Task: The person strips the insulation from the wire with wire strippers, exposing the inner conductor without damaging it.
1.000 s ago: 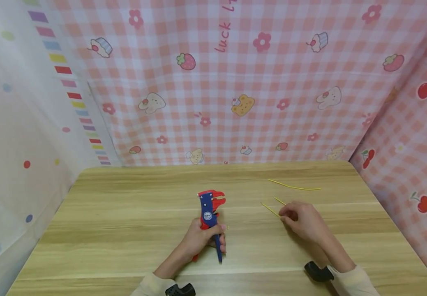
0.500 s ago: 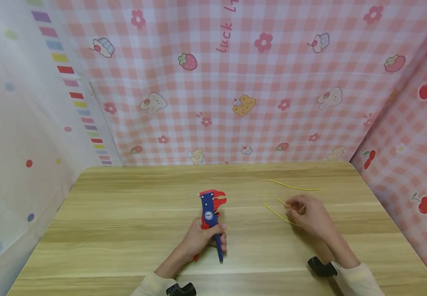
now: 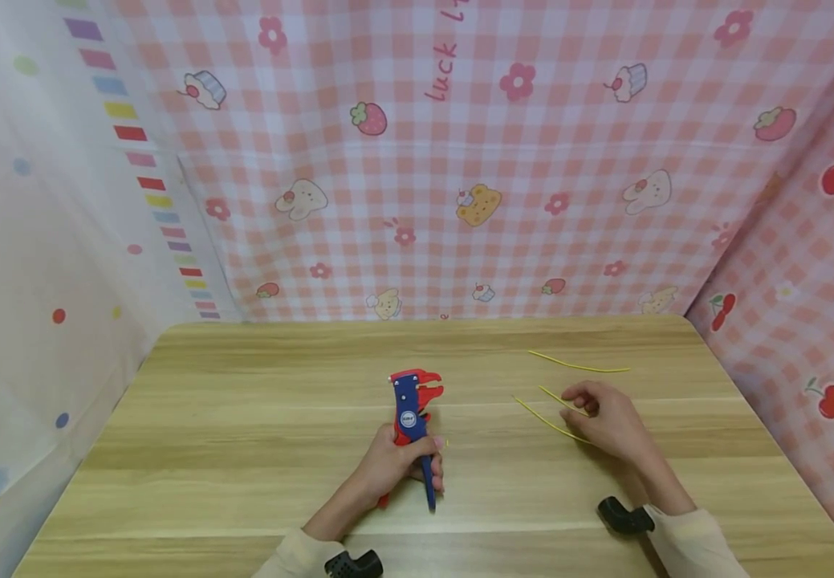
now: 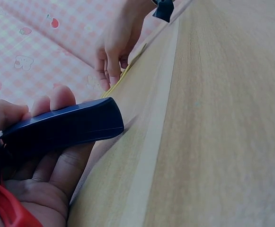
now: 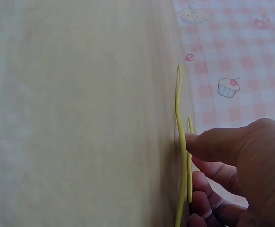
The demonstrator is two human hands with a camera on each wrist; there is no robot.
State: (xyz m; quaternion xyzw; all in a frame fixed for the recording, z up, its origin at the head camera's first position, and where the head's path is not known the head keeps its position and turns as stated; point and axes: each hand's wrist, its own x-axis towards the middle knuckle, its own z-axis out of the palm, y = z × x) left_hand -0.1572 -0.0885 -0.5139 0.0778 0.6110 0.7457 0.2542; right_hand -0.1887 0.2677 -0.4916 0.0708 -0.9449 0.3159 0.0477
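Note:
In the head view my left hand (image 3: 398,461) grips the handles of a red-and-blue wire stripper (image 3: 409,417), its red jaws pointing up and to the right. The blue handle (image 4: 75,124) lies across the fingers in the left wrist view. My right hand (image 3: 603,417) is low over the table at two short yellow wires. Its thumb and index finger stand apart on either side of the middle wire (image 3: 552,395); whether they touch it is hard to tell. The nearer wire (image 3: 543,419) lies beside the thumb, its right end by the hand. A third yellow wire (image 3: 579,366) lies farther back.
A tiny yellow scrap (image 3: 447,442) is beside the left thumb on the wooden table (image 3: 243,417). A pink checked curtain (image 3: 402,160) hangs behind the table's back edge, with more cloth at both sides.
My right hand has moved from the nearer wire slightly right and back to the middle wire, uncovering more of both. The left hand and wire stripper have stayed put.

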